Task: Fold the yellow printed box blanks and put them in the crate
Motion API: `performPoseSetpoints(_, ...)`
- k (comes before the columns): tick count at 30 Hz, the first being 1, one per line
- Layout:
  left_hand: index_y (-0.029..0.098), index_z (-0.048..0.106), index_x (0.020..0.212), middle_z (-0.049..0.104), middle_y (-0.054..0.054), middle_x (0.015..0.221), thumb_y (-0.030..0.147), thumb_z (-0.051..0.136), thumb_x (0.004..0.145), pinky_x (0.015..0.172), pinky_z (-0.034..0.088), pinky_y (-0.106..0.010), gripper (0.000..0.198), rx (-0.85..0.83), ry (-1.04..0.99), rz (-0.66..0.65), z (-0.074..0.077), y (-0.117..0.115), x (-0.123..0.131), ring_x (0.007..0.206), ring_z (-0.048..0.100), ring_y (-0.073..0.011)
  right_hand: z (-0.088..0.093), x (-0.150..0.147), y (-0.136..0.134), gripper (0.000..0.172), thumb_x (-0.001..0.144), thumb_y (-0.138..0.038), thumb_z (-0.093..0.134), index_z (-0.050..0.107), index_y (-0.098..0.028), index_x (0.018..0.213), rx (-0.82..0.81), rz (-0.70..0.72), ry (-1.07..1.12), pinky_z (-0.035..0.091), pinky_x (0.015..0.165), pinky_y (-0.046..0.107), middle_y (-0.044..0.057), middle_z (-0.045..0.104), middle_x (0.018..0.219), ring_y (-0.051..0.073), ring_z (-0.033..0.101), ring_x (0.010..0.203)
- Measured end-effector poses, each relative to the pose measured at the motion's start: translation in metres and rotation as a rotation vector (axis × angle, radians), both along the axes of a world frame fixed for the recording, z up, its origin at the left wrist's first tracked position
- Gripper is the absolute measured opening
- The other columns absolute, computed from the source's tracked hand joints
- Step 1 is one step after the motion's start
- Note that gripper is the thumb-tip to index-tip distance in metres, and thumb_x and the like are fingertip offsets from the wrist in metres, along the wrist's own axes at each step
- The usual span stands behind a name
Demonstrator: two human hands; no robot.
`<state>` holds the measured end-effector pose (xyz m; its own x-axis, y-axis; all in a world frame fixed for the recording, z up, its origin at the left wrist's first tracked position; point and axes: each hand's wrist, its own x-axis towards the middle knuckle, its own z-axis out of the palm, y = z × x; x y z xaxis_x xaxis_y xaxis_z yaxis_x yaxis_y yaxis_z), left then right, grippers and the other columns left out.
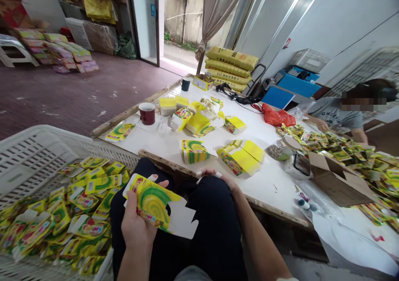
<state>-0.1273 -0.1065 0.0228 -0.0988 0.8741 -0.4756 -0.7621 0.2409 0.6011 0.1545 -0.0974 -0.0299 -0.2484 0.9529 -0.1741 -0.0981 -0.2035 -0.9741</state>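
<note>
- A carton [154,204] lies over the lap [215,227] in the left hand [139,220], fingers gripping one side; squeezing too hard could crease it.
- The right hand [220,180] rests near the worktop [264,189] edge, its hold unclear.
- A stray knock could topple the mug [147,114].

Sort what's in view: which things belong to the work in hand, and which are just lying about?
Likely in use:
Flattish yellow-and-green printed cardboard carton, in the left hand
Similar printed cartons, stacked on the white tabletop
White perforated plastic basket of yellow-and-green packs

Apparently just lying about:
Maroon cylindrical mug
Dark blue mug
Crumpled red plastic bag
Stacked yellow printed sacks
</note>
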Motion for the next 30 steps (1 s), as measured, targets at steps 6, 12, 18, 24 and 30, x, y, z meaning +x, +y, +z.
performPoseSetpoints(6, 0.010, 0.071, 0.118, 0.081, -0.016, 0.088, 0.049, 0.051, 0.097, 0.061, 0.061, -0.028, 0.048, 0.011, 0.037, 0.028, 0.001, 0.001, 0.005, 0.067, 0.075, -0.0220, 0.003, 0.002, 0.003, 0.063, 0.078, -0.075, 0.064, 0.071, -0.019, 0.106, -0.012, -0.006, -0.004, 0.052, 0.101, 0.041, 0.011, 0.075, 0.106, 0.026, 0.069, 0.106)
performPoseSetpoints(12, 0.010, 0.069, 0.126, 0.081, -0.017, 0.090, 0.052, 0.055, 0.093, 0.045, 0.053, -0.027, 0.055, -0.003, 0.014, -0.023, -0.002, -0.001, 0.001, 0.061, 0.074, -0.0249, 0.010, 0.006, -0.010, 0.068, 0.079, -0.079, 0.057, 0.070, -0.018, 0.108, 0.020, -0.040, 0.002, 0.052, 0.097, 0.043, 0.011, 0.074, 0.101, 0.028, 0.070, 0.101)
performPoseSetpoints(18, 0.011, 0.072, 0.122, 0.082, -0.016, 0.093, 0.053, 0.066, 0.085, 0.060, 0.063, -0.036, 0.056, 0.002, -0.042, -0.060, -0.010, -0.002, -0.003, 0.073, 0.078, -0.0306, 0.036, 0.015, -0.043, 0.072, 0.074, -0.085, 0.053, 0.071, -0.022, 0.103, 0.086, -0.082, -0.031, 0.051, 0.099, 0.048, 0.014, 0.074, 0.100, 0.034, 0.069, 0.105)
performPoseSetpoints(24, 0.010, 0.074, 0.119, 0.082, -0.017, 0.097, 0.045, 0.062, 0.092, 0.057, 0.061, -0.030, 0.046, -0.001, -0.072, -0.057, -0.009, -0.006, 0.004, 0.068, 0.077, -0.0250, 0.058, 0.039, -0.089, 0.076, 0.064, -0.090, 0.059, 0.075, -0.026, 0.102, 0.085, -0.129, -0.141, 0.047, 0.105, 0.053, 0.016, 0.073, 0.108, 0.041, 0.065, 0.113)
performPoseSetpoints(30, 0.011, 0.067, 0.133, 0.082, -0.016, 0.094, 0.037, 0.049, 0.100, 0.061, 0.061, -0.030, 0.046, -0.023, -0.092, -0.021, -0.001, -0.003, 0.012, 0.069, 0.078, -0.0242, 0.058, 0.060, -0.132, 0.087, 0.053, -0.098, 0.058, 0.078, -0.028, 0.101, 0.040, -0.341, -0.273, 0.049, 0.101, 0.054, 0.018, 0.074, 0.110, 0.046, 0.066, 0.110)
